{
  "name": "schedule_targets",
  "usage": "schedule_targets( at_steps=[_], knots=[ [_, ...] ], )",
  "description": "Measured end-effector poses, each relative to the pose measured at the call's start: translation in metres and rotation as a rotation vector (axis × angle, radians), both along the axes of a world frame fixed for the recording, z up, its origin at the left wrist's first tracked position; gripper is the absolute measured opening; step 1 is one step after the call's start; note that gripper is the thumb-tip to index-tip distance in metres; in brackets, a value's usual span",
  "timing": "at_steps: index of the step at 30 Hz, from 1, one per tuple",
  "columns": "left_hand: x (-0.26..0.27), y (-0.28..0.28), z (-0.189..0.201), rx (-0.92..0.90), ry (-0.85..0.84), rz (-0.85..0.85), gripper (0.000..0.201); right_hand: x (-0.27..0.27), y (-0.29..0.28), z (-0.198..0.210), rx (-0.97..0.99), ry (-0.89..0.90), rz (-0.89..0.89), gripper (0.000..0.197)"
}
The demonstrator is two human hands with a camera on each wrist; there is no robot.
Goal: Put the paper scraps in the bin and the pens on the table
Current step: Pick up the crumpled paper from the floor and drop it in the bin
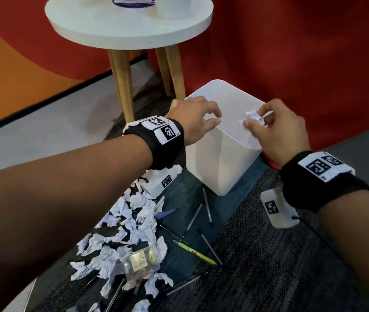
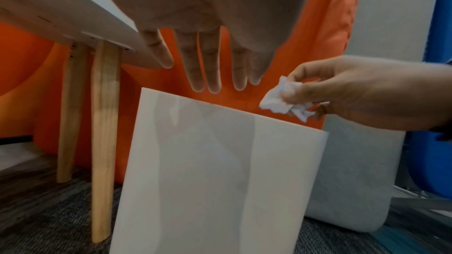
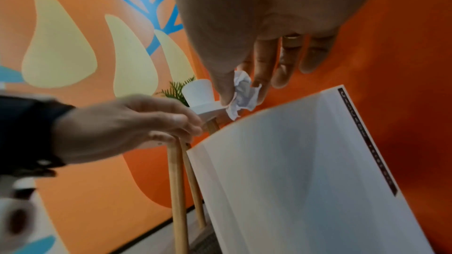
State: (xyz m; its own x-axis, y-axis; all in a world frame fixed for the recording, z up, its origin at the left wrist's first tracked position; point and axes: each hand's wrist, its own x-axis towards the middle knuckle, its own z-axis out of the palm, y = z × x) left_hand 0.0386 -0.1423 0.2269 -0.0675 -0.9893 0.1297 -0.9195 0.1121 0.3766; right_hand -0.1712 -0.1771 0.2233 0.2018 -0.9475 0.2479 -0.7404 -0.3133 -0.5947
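We record a white, square-sided plastic bin [image 1: 220,158] standing on the dark grey carpet [image 1: 269,255], just beside the wooden legs of a round white side table [image 1: 129,25]. Our right hand [image 1: 278,131] hovers over the bin's open top, thumb and fingertips pinching one crumpled white paper scrap [image 1: 253,118]; the left wrist view shows that scrap [image 2: 285,98] held above the bin's rim. Our left hand [image 1: 195,118] is over the bin's near left corner with nothing in it, its fingers [image 2: 203,65] straight and loosely spread in its own wrist view. On the carpet, left of the bin and nearer to us, lies a heap of crumpled white paper scraps [image 1: 125,235], with further pieces trailing toward the lower edge. Among them sits a small clear plastic box [image 1: 139,262]. Between heap and bin lie several thin dark pens [image 1: 207,206], a yellow-green pen [image 1: 195,253] and a blue-capped item [image 1: 164,213] that we cannot identify. The table top carries a white pot [image 1: 174,6], partly cut off by the frame. A black wristband with printed marker tags [image 1: 163,136] is on each wrist.
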Motion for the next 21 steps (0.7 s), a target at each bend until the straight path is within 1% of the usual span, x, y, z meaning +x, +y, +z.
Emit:
schedule_targets(
  at_steps=[3, 6, 8, 9, 11, 12, 13, 14, 15, 17, 19, 21],
  knots=[
    [0.005, 0.021, -0.01, -0.007, 0.065, -0.019, 0.021, 0.0, -0.005, -0.005, 0.052, 0.181, 0.002, 0.03],
    [0.015, 0.051, -0.034, 0.029, 0.124, -0.069, 0.022, 0.0, -0.002, -0.008, 0.074, 0.269, 0.027, 0.043],
    [0.024, 0.076, -0.058, 0.093, 0.128, -0.063, 0.022, 0.005, 0.008, -0.007, 0.006, 0.225, 0.081, 0.044],
    [0.03, 0.089, -0.07, 0.13, 0.118, -0.055, 0.021, 0.01, 0.017, -0.006, -0.054, 0.167, 0.13, 0.039],
    [0.04, 0.115, -0.091, 0.241, 0.077, -0.03, 0.019, 0.025, 0.041, -0.009, -0.233, 0.044, 0.265, 0.027],
    [0.044, 0.126, -0.1, 0.315, 0.049, -0.021, 0.017, 0.035, 0.054, -0.012, -0.308, 0.022, 0.336, 0.022],
    [0.046, 0.136, -0.108, 0.392, 0.02, -0.018, 0.016, 0.045, 0.069, -0.019, -0.319, 0.03, 0.419, 0.018],
    [0.046, 0.146, -0.115, 0.466, -0.017, -0.021, 0.016, 0.055, 0.083, -0.028, -0.253, 0.073, 0.508, 0.018],
    [0.043, 0.157, -0.122, 0.533, -0.062, -0.029, 0.017, 0.064, 0.097, -0.039, -0.121, 0.153, 0.593, 0.02],
    [0.032, 0.184, -0.136, 0.674, -0.15, -0.074, 0.022, 0.077, 0.125, -0.071, 0.159, 0.384, 0.721, 0.025],
    [0.017, 0.218, -0.154, 0.792, -0.258, -0.226, 0.028, 0.08, 0.148, -0.11, 0.343, 0.601, 0.784, 0.033],
    [0.003, 0.254, -0.172, 0.881, -0.33, -0.398, 0.035, 0.079, 0.167, -0.15, 0.543, 0.738, 0.796, 0.036]
  ],
)
